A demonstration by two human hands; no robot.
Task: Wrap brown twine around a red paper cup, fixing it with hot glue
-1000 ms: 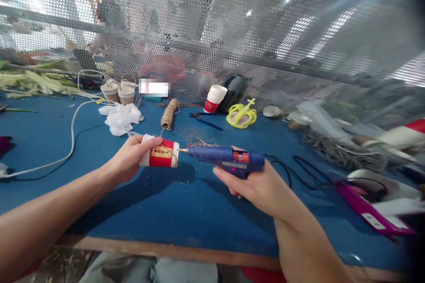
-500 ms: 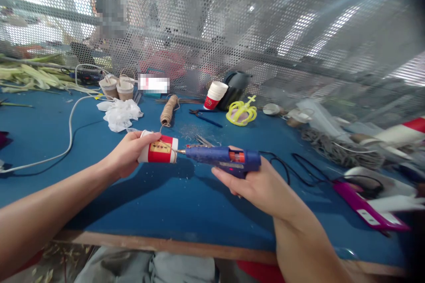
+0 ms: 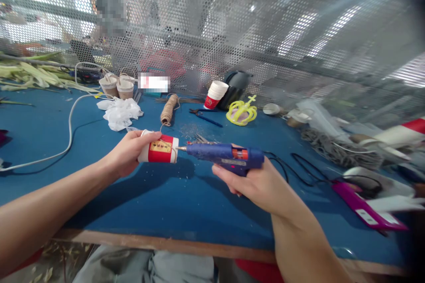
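Blue was the glue gun (image 3: 226, 154) that, in the head view, our right hand (image 3: 247, 181) grasped by its handle, nozzle pointing left at the near end of a red-and-white paper cup (image 3: 155, 156). Our left hand (image 3: 131, 152) gripped this cup sideways above the table (image 3: 186, 221), at its other end, which, we judged, kept the fingers away from a probably hot tip. Whether nozzle and cup touched, we could not tell. Some twine (image 3: 170, 145) crossed the cup's wall; the twine roll (image 3: 169, 109) lay just beyond, perhaps to leave slack. At right, a black cord (image 3: 311, 185) reached a purple power strip (image 3: 352, 197), seemingly put aside to free the middle.
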